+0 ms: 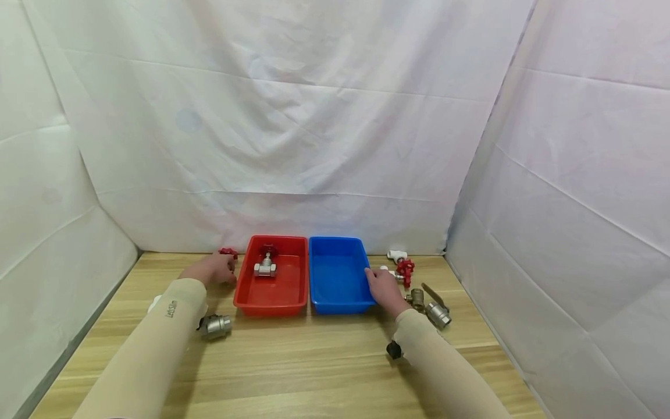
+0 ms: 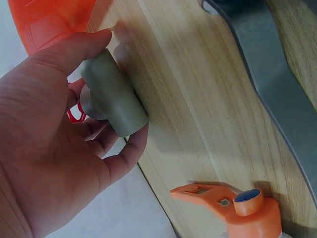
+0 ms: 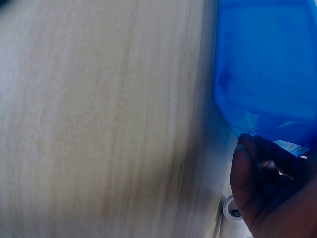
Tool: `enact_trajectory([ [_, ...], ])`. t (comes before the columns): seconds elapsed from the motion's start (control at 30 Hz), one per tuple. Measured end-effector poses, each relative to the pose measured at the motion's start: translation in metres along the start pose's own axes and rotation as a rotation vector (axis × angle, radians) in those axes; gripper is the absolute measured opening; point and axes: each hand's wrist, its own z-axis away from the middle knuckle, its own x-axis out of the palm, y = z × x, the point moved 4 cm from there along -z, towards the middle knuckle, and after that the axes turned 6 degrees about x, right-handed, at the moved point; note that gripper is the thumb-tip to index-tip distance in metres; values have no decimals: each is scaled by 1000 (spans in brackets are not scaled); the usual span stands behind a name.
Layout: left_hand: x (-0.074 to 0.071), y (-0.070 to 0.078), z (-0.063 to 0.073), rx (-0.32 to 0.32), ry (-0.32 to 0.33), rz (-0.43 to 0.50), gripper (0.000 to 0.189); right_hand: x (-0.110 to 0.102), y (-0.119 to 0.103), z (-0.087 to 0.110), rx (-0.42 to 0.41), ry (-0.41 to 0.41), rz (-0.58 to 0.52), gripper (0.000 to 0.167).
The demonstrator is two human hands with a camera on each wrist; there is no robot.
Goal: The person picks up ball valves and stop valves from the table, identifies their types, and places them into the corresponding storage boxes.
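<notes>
"LetsSlim" sleeve (image 1: 152,349), valve (image 2: 115,96) in fingers (image 2: 127,157)

The only writing that can be read is the small word "LetsSlim" (image 1: 171,309), which stands on the left sleeve (image 1: 149,352) in the head view. It is a single line of dark letters on the pale beige cloth of the forearm, just short of the cuff (image 1: 192,288). The word is turned sideways and climbs steeply, its capital L at the lower end and its final m at the upper end. The middle letters are slightly blurred, so their exact spelling and capitals are uncertain.
</notes>
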Motion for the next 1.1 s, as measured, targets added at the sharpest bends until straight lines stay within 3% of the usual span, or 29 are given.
enact_trajectory([
  [0.3, -3, 7, 6, 12, -12, 7, 43, 1, 0, -1, -2, 2, 1, 51],
  [0.47, -6, 9, 9, 53, -11, -18, 40, 2, 1, -2, -12, 4, -9, 50],
  [1.1, -2, 1, 1, 108, -6, -27, 39, 3, 2, -4, 0, -11, -16, 53],
])
